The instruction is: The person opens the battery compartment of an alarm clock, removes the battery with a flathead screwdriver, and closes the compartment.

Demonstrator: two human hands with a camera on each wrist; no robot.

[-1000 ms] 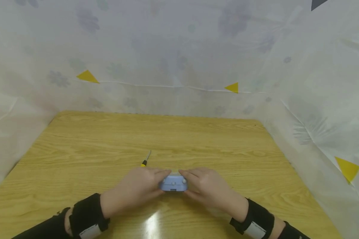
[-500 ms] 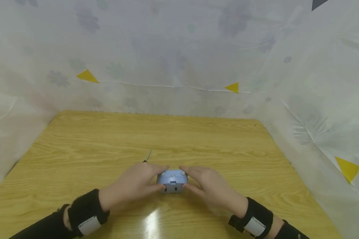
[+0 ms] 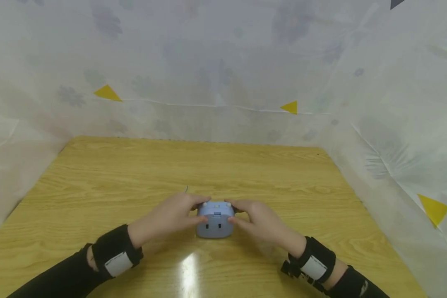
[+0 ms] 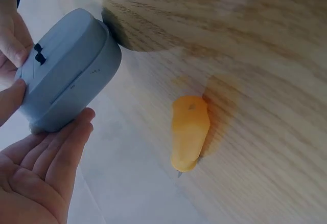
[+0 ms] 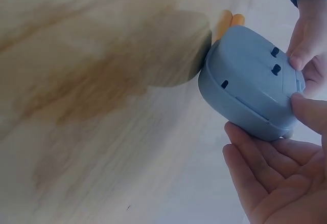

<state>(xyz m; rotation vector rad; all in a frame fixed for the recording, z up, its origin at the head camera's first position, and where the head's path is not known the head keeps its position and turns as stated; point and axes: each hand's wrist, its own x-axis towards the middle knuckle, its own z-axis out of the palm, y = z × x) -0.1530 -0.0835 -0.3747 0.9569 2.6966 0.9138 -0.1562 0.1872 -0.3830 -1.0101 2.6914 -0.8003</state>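
A light blue, rounded plastic case (image 3: 214,227) with two dark slots and a small tab is between my hands over the wooden table. Its slotted face is turned towards me in the head view, and one end appears to meet the tabletop in the wrist views. My left hand (image 3: 167,216) pinches its left side, thumb on the slotted face and fingers behind. My right hand (image 3: 263,221) grips the right side the same way. Past the left hand lies a screwdriver, mostly hidden in the head view; its yellow-orange handle (image 4: 190,132) shows in the left wrist view.
The wood-grain table (image 3: 134,169) carries a bright reflection near its front. Pale, flower-patterned sheeting (image 3: 216,62) encloses the back and sides. Several yellow triangles (image 3: 289,107) are stuck on it. Both wrists wear black bands (image 3: 117,252).
The case has tilted, so its slotted face has come into view. Both hands have moved slightly farther from me with it. The left hand now covers more of the screwdriver.
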